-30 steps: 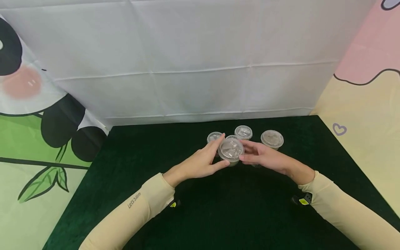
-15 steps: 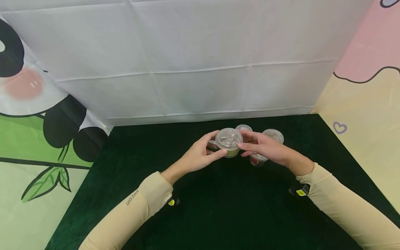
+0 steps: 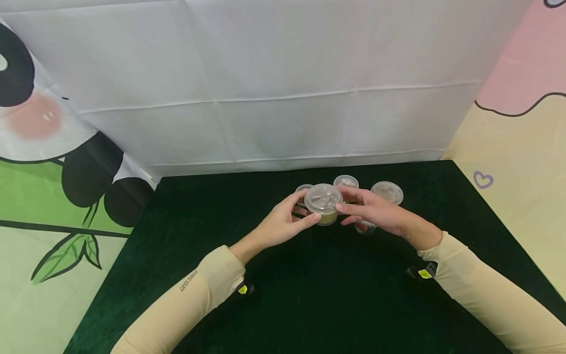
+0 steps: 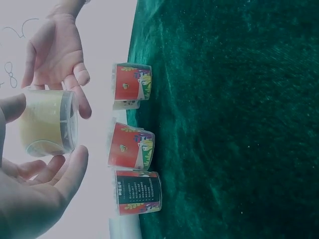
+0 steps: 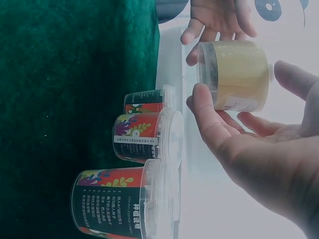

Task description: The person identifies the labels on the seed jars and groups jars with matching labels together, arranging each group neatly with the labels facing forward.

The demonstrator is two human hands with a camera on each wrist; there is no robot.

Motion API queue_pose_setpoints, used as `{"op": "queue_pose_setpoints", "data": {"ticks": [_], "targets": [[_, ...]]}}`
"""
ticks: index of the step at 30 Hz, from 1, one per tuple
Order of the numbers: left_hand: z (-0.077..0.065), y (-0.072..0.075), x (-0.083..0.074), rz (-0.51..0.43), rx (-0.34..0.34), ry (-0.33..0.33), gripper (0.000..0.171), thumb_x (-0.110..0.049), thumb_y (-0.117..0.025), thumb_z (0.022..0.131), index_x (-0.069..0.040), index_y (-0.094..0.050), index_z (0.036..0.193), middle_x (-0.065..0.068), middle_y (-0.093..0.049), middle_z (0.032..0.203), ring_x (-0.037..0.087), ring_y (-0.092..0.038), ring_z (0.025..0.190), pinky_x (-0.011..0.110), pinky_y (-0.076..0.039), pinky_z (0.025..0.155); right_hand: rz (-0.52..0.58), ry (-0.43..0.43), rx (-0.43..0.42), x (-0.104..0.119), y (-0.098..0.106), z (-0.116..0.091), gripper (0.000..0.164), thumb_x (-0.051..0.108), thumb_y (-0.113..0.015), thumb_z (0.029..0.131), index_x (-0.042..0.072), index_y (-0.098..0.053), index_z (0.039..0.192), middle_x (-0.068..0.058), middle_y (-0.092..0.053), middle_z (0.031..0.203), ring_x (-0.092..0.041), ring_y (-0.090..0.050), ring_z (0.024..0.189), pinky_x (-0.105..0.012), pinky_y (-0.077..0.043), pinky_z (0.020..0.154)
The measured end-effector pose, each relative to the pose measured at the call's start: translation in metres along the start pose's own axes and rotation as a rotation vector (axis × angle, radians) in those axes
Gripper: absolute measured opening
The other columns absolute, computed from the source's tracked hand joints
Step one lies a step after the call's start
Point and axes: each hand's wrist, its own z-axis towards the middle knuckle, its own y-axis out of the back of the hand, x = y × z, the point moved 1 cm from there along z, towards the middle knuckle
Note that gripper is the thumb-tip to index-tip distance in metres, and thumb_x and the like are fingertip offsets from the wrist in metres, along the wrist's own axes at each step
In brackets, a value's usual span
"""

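Observation:
A small round tub [image 3: 326, 216] with a clear lid and a pale yellow-green label is held up between both hands, lid upward in the head view. My left hand [image 3: 277, 222] grips its left side, thumb at the front. From the right, my right hand [image 3: 378, 211] holds it with fingers and thumb spread along the side. The left wrist view shows the yellow tub [image 4: 42, 122] raised off the dark green cloth. In the right wrist view, a small white label shows on the tub [image 5: 244, 74].
Several lidded tubs with red and black labels stand on the green cloth [image 3: 283, 295]: one at the back [image 3: 346, 181], a tub farther right [image 3: 387, 191], others partly hidden by the hands. A white fabric backdrop [image 3: 283, 98] rises behind the table.
The yellow tub has risen and shifted slightly left and away in the head view, with both hands moving along with it. More of its yellow-green side now shows.

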Motion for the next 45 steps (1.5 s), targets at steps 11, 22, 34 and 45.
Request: {"op": "queue_pose_setpoints", "data": {"ticks": [11,22,34,45], "targets": [[-0.001,-0.002,0.002,0.031,-0.022,-0.005,0.06,-0.036,-0.068,0.099,-0.021,-0.042,0.151,-0.002,-0.054,0.137,0.018,-0.061,0.11,0.034,-0.058,0.084,-0.008,0.025,0.007,-0.003,0.0,0.0,0.07,0.032,-0.055,0.106,0.01,-0.019,0.162,-0.021,-0.033,0.156,-0.04,-0.048,0.132,-0.049,-0.05,0.102],[-0.004,0.002,0.004,0.043,-0.033,-0.003,0.062,-0.038,-0.068,0.098,-0.02,-0.042,0.151,-0.002,-0.053,0.138,0.017,-0.061,0.109,0.032,-0.058,0.082,-0.012,0.016,0.017,-0.001,-0.002,0.003,0.069,0.033,-0.054,0.106,0.01,-0.019,0.162,-0.021,-0.035,0.155,-0.041,-0.056,0.124,-0.053,-0.048,0.102],[-0.006,0.007,0.001,0.056,-0.064,-0.022,0.067,-0.04,-0.068,0.098,-0.018,-0.038,0.154,-0.001,-0.051,0.137,0.016,-0.06,0.111,0.04,-0.057,0.085,0.013,0.059,0.026,0.005,-0.003,0.005,0.067,0.029,-0.053,0.106,0.009,-0.021,0.161,-0.019,-0.037,0.153,-0.038,-0.047,0.132,-0.048,-0.051,0.1],[-0.008,0.009,0.001,0.052,-0.061,-0.03,0.066,-0.039,-0.067,0.099,-0.017,-0.038,0.154,0.0,-0.052,0.137,0.018,-0.06,0.111,0.041,-0.057,0.086,-0.002,0.067,0.031,0.008,-0.005,0.005,0.064,0.031,-0.053,0.107,0.011,-0.024,0.16,-0.018,-0.037,0.153,-0.038,-0.051,0.128,-0.048,-0.051,0.1]]}}
